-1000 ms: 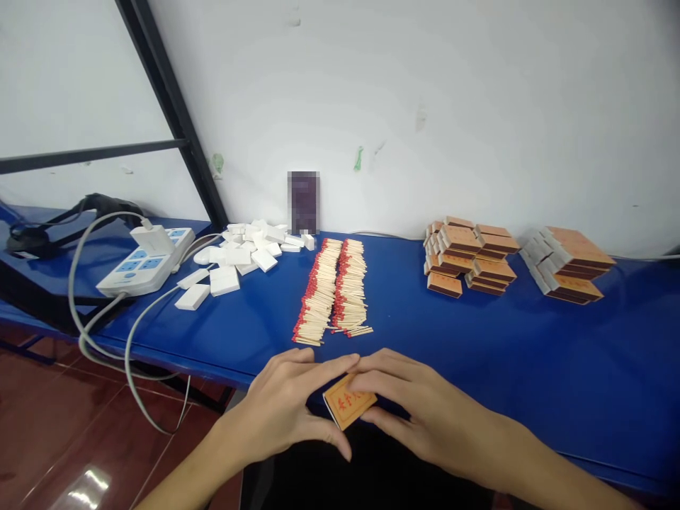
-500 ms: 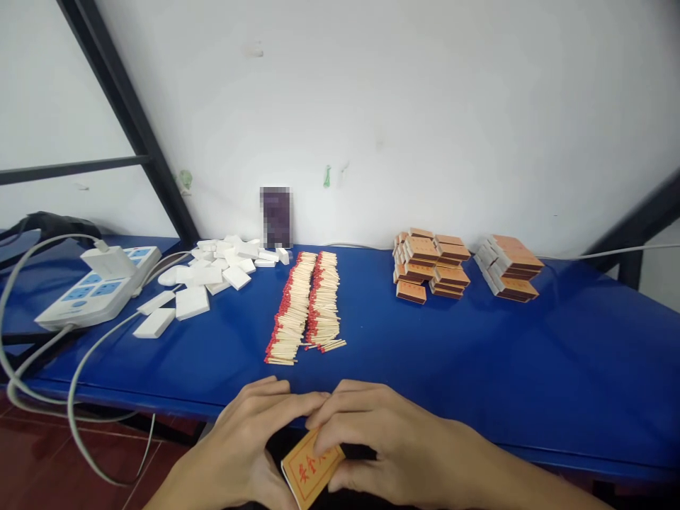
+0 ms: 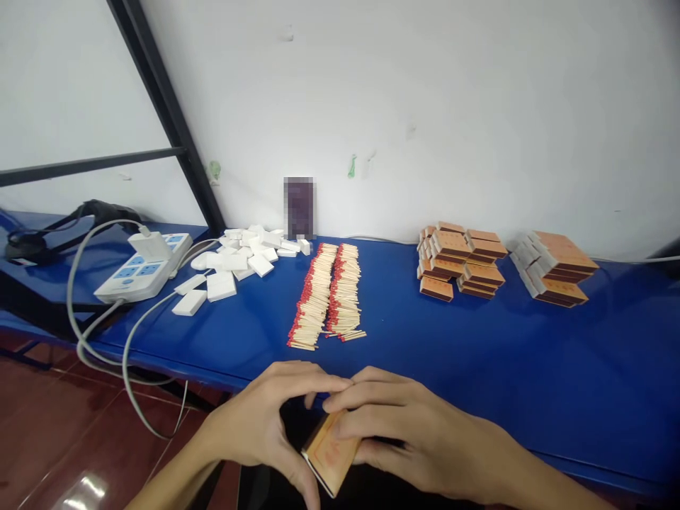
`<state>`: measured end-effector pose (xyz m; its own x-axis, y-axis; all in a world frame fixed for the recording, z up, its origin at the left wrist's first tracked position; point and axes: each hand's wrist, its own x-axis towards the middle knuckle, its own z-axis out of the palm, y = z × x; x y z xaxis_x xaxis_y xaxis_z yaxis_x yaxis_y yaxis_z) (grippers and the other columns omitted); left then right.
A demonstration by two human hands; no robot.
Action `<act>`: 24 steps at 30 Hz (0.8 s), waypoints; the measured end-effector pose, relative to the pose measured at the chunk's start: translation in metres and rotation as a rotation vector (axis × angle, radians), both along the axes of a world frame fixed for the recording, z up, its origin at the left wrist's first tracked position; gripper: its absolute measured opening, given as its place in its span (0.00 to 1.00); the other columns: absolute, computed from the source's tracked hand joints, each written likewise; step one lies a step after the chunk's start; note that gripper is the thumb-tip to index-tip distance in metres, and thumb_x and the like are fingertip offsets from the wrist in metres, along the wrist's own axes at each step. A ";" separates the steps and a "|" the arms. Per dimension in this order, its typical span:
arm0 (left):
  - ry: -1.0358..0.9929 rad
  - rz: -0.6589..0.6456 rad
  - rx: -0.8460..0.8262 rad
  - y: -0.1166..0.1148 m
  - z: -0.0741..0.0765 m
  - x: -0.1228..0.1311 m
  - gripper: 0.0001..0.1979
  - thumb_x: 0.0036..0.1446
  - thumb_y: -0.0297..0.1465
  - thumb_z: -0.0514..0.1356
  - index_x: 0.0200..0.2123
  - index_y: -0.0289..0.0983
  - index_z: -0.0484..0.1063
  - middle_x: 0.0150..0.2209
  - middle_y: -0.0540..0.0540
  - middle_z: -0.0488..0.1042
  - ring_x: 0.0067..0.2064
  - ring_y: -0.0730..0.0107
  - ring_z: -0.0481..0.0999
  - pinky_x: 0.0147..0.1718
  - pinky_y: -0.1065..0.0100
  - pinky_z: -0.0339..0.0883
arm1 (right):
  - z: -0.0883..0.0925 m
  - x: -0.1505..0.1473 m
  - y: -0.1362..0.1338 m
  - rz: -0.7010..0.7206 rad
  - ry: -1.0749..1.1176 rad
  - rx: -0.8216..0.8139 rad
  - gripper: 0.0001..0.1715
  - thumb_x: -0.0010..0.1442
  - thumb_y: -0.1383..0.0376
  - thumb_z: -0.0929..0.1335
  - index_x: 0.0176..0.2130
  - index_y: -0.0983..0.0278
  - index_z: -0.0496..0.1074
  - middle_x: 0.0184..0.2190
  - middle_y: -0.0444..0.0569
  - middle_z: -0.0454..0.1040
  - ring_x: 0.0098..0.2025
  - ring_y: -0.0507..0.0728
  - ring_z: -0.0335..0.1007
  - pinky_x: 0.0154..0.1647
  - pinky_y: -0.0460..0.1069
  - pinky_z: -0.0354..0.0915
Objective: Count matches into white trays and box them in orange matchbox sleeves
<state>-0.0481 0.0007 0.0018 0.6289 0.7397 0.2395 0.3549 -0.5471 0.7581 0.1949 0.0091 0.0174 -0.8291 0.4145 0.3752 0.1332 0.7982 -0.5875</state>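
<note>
An orange matchbox (image 3: pixel 332 453) with red print is tilted below the table's front edge. My right hand (image 3: pixel 398 432) has its fingers wrapped round the box from the right. At the box's left side, my left hand (image 3: pixel 276 418) holds its thumb and fingers apart; its forefinger tip meets the right hand's fingertips. Beyond the hands, two rows of red-headed matches, a left row (image 3: pixel 313 297) and a right row (image 3: pixel 345 290), lie on the blue table (image 3: pixel 404 354).
White inner trays (image 3: pixel 220 285) lie in a loose heap at the left. Further left are a power strip (image 3: pixel 135 276) and looping white cables. Stacked matchboxes (image 3: pixel 449 248) and paler-ended ones (image 3: pixel 566 255) stand at the right. A pixelated dark object (image 3: pixel 300 207) leans at the wall.
The view has shifted, so the table items appear further right. My left hand has opened wider, its thumb off the box. The matchbox has tilted in my right hand.
</note>
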 end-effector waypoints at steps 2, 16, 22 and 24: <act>-0.042 -0.080 -0.028 0.002 0.004 -0.001 0.40 0.39 0.55 0.72 0.54 0.44 0.74 0.39 0.47 0.79 0.38 0.64 0.77 0.43 0.66 0.69 | 0.005 0.001 0.000 0.007 -0.016 0.031 0.11 0.67 0.66 0.66 0.48 0.62 0.76 0.51 0.47 0.78 0.51 0.53 0.71 0.56 0.48 0.66; -0.001 0.037 0.105 0.000 -0.014 -0.023 0.46 0.37 0.60 0.69 0.59 0.46 0.70 0.51 0.42 0.77 0.50 0.54 0.77 0.54 0.57 0.68 | 0.014 0.050 -0.010 -0.225 -0.022 0.238 0.12 0.66 0.67 0.67 0.49 0.59 0.73 0.51 0.50 0.76 0.52 0.54 0.72 0.51 0.47 0.71; 0.084 0.047 0.149 0.000 -0.013 -0.009 0.18 0.60 0.47 0.63 0.47 0.44 0.77 0.37 0.46 0.80 0.39 0.62 0.78 0.42 0.62 0.74 | 0.017 0.215 0.029 -1.073 -0.212 0.622 0.13 0.63 0.60 0.69 0.47 0.61 0.74 0.47 0.53 0.79 0.48 0.61 0.77 0.53 0.54 0.71; 0.054 -0.065 0.104 -0.007 -0.013 0.012 0.10 0.69 0.36 0.56 0.46 0.43 0.76 0.35 0.46 0.79 0.38 0.63 0.77 0.41 0.60 0.74 | 0.016 0.259 0.051 -1.197 -0.303 0.593 0.14 0.63 0.58 0.68 0.44 0.63 0.76 0.46 0.55 0.80 0.46 0.61 0.78 0.48 0.52 0.71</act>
